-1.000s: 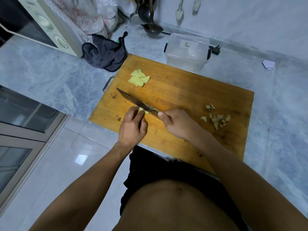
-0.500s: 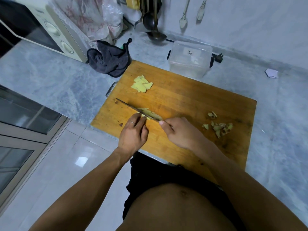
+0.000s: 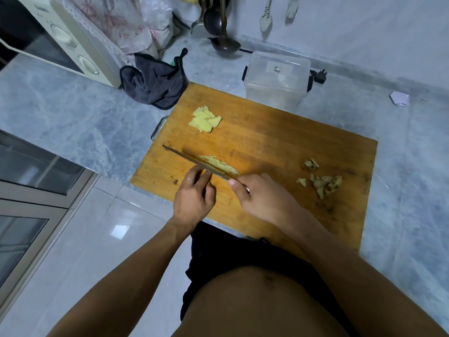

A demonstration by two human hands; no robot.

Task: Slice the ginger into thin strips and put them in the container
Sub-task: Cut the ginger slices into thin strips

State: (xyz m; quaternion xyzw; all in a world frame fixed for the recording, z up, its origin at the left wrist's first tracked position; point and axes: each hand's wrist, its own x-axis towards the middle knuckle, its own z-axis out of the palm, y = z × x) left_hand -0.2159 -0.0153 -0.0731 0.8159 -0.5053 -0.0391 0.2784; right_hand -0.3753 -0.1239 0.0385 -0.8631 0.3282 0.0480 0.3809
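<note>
Right grip [image 3: 262, 198] holds knife [image 3: 194, 162] against ginger strips [image 3: 220, 164].

Pale ginger strips [image 3: 220, 164] flat mid-board against the knife [image 3: 194, 161] blade, uncut ginger slices [image 3: 205, 119] stacked farther back, clear lidded container [image 3: 277, 80] behind board.

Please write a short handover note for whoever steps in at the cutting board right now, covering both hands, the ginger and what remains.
Right hand grips the knife, blade down on the cutting board.
Left hand sits at the blade with fingers bent; any ginger under it is hidden.
Cut strips lie just beyond the blade.
A pile of uncut slices waits at the board's far left.
Peel scraps lie on the right.
The container, behind the board, looks empty.
Done: peeling, slicing, some strips.
Left: cut the remaining slices, then move all strips into the container.
</note>
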